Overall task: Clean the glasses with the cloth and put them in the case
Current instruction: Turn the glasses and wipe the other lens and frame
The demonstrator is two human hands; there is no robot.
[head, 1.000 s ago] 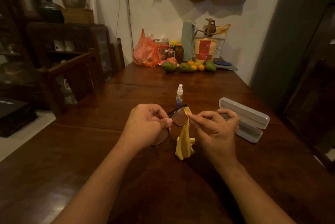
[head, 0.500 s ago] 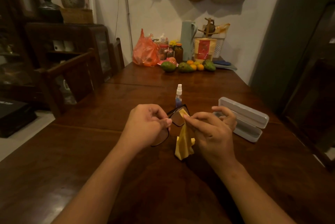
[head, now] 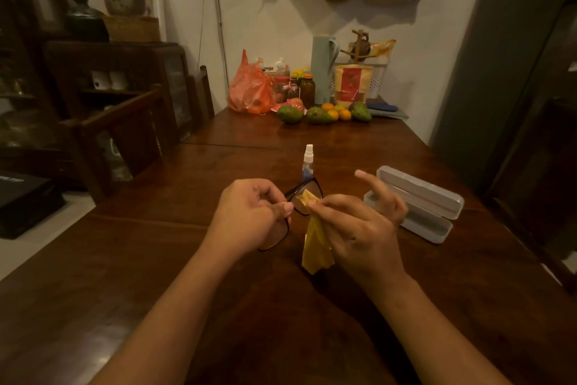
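My left hand [head: 249, 216] pinches the black-framed glasses [head: 301, 197] at the bridge and holds them above the dark wooden table [head: 156, 260]. One lens sticks out to the right, the other hangs below my fingers. My right hand [head: 362, 228] pinches a yellow cloth [head: 315, 244] against the right lens, with the index finger lifted and the rest of the cloth hanging down. The light grey glasses case [head: 418, 203] lies open on the table just right of my right hand.
A small spray bottle [head: 308, 161] stands just behind the glasses. At the table's far end are an orange plastic bag [head: 249, 91], jars, a tall jug [head: 323, 68], avocados and oranges [head: 321, 114]. A wooden chair [head: 125, 132] stands at the left.
My right hand has slid the cloth leftward across the lens and raised its index finger. The left hand and glasses have stayed nearly still.
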